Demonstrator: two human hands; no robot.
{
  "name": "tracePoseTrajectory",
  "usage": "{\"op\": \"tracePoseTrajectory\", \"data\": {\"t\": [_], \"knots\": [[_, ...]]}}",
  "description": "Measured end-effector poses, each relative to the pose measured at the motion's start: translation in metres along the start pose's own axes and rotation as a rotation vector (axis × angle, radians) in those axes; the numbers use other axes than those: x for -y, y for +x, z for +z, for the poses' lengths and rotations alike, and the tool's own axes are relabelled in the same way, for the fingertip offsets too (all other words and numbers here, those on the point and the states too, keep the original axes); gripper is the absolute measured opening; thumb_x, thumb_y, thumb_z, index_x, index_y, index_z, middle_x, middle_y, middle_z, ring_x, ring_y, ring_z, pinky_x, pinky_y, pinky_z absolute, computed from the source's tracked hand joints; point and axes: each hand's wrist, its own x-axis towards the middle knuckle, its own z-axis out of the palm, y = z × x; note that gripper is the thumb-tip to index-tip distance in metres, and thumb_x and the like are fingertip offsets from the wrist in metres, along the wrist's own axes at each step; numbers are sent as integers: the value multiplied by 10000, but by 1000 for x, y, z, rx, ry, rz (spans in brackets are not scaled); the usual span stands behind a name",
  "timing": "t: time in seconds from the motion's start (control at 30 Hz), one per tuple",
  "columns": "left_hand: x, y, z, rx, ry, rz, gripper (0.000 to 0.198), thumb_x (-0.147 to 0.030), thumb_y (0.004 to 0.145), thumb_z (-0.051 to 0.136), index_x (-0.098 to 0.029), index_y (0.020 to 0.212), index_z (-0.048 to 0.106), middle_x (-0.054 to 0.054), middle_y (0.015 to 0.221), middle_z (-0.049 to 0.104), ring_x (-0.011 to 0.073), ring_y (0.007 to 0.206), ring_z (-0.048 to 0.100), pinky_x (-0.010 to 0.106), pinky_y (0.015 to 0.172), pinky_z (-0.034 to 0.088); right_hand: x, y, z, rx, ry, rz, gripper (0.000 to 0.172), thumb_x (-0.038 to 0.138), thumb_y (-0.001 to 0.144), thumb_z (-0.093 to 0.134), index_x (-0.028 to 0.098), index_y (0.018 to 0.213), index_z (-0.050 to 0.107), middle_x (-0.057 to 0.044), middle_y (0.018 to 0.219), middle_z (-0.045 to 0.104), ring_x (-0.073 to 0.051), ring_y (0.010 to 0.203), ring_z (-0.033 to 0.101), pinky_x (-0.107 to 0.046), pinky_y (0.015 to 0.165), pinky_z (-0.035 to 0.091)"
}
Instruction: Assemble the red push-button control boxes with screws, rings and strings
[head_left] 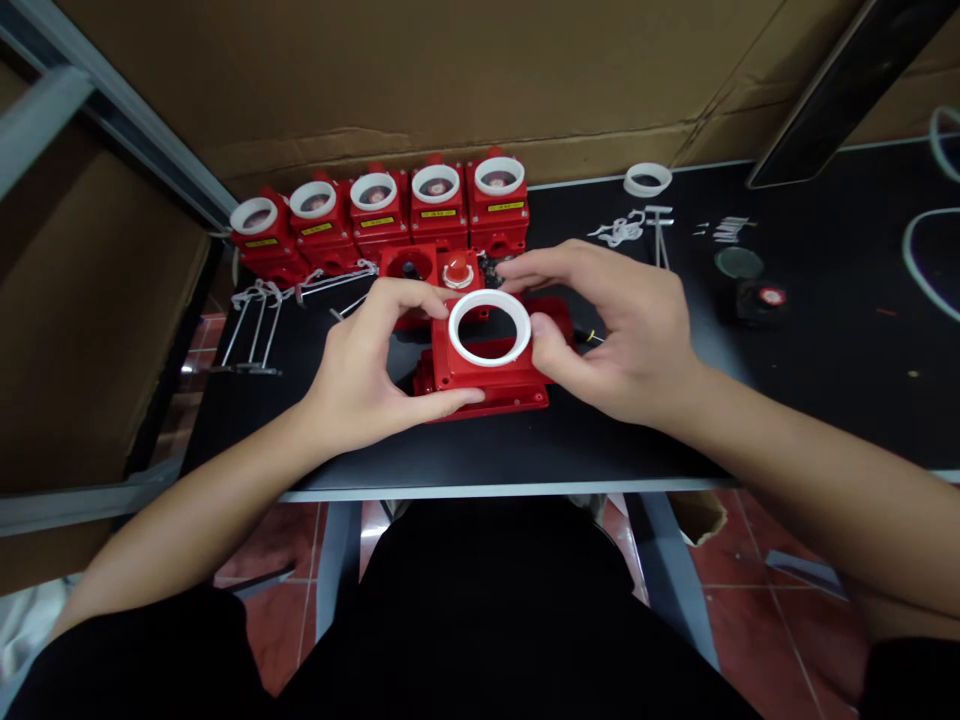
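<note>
In front of me is a red square cover [480, 378] with a round opening, and a white ring [491, 360] sits around that opening. My left hand [367, 370] grips the cover from the left, its thumb along the near edge and its fingers at the far left corner. With the thumb at the ring's right rim and the fingers curled past its far side, my right hand [626, 330] is closed about the ring. Below the cover lies another red housing part [514, 402], partly hidden. Just behind are a red box with a round hole [397, 262] and a small red piece with wire [457, 270].
Several red boxes with white rings [439, 212] stand in a row along the cardboard wall [450, 80]. Metal T-shaped rods [255, 340] lie left. On the right are a loose white ring [647, 180], a glass disc [739, 263], a black part [759, 300] and screws [731, 230].
</note>
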Motion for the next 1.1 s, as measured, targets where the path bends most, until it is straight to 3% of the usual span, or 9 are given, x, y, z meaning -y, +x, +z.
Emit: {"op": "tracePoseTrajectory", "data": {"t": [0.17, 0.33, 0.47, 0.63, 0.87, 1.1], "knots": [[0, 1, 0, -12, 10, 1, 691, -576, 945, 1102, -325, 1414, 662, 95, 1429, 859, 360, 1311, 893, 522, 1104, 773, -4, -1, -1, 34, 19, -23, 497, 127, 1062, 639, 242, 1529, 764, -103, 1381, 915, -285, 1210, 915, -480, 1099, 777], [0, 1, -1, -3, -5, -6, 713, -524, 921, 1123, -313, 1419, 659, 117, 1442, 858, 363, 1323, 885, 538, 1107, 771, -4, -1, -2, 67, 62, -37, 568, 261, 1009, 749, 249, 1576, 724, -130, 1424, 886, -360, 1266, 892, -574, 1120, 771], [-1, -1, -1, 1, -5, -39, 689, -517, 932, 1110, -321, 1414, 658, 116, 1442, 849, 374, 1342, 874, 552, 1104, 767, -1, -1, -1, 45, 53, -9, 587, 260, 990, 805, 275, 1572, 731, -120, 1413, 891, -364, 1258, 892, -587, 1135, 768], [0, 0, 0, -14, -13, -11, 701, -563, 923, 1110, -344, 1417, 664, 97, 1417, 858, 359, 1293, 891, 540, 1079, 778, 2, -1, -1, 46, 29, 41, 544, 228, 1000, 773, 295, 1539, 769, -98, 1397, 907, -347, 1221, 907, -589, 1137, 775], [-1, 0, 0, 4, 12, -34, 700, -648, 936, 1089, -359, 1408, 659, 76, 1425, 857, 369, 1310, 889, 517, 1063, 770, -5, -4, 2, 14, -25, 39, 415, 190, 1136, 645, 259, 1512, 806, -93, 1327, 925, -277, 1161, 916, -499, 1117, 778], [-1, 1, -1, 2, -9, -27, 699, -587, 934, 1105, -355, 1413, 653, 85, 1450, 855, 371, 1341, 885, 559, 1126, 771, -3, -1, -3, 70, 61, -10, 499, 245, 1083, 672, 267, 1575, 750, -112, 1439, 893, -343, 1262, 895, -578, 1151, 770]]}}
